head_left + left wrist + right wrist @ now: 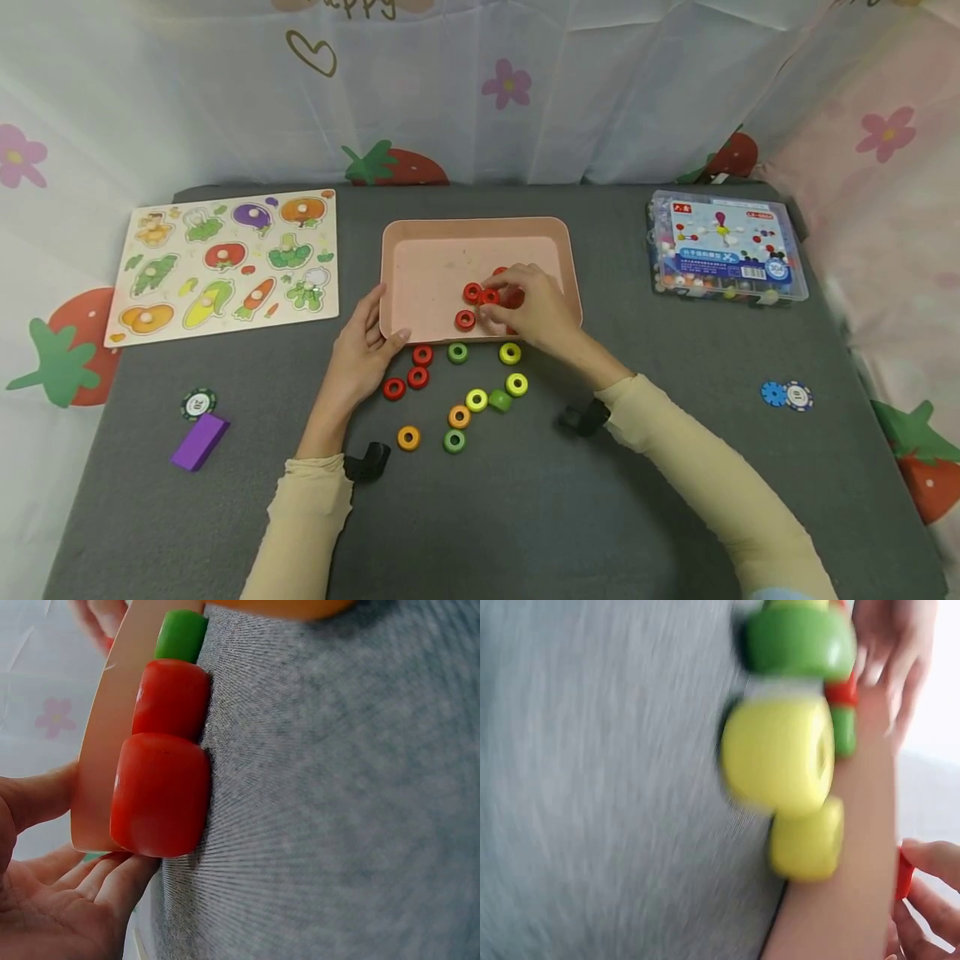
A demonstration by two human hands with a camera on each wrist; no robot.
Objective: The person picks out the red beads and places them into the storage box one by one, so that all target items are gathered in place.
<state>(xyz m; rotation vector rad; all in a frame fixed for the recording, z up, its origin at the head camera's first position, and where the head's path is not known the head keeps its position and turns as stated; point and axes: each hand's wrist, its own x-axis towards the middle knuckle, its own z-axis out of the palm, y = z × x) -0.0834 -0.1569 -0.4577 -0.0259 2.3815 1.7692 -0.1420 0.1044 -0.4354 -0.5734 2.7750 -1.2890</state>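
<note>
My left hand [362,350] grips the left front corner of a pink tray [427,250], thumb on the front wall and fingers along the left side. Over the tray's right part, my right hand [538,310] pinches a red ring bead [904,874] between thumb and fingers. More red ring beads [465,320] lie in the tray, some partly hidden by that hand. Outside the front wall sit red beads [161,795], a green bead [457,353] and yellow beads [510,354]. Orange beads [408,438] and further green ones lie nearer me.
At the back left lies a vegetable puzzle board [225,267]. A clear case of small parts [727,248] stands at the back right. Poker chips [798,397] lie at the right; another chip [198,403] touches a purple block [200,442] at the left.
</note>
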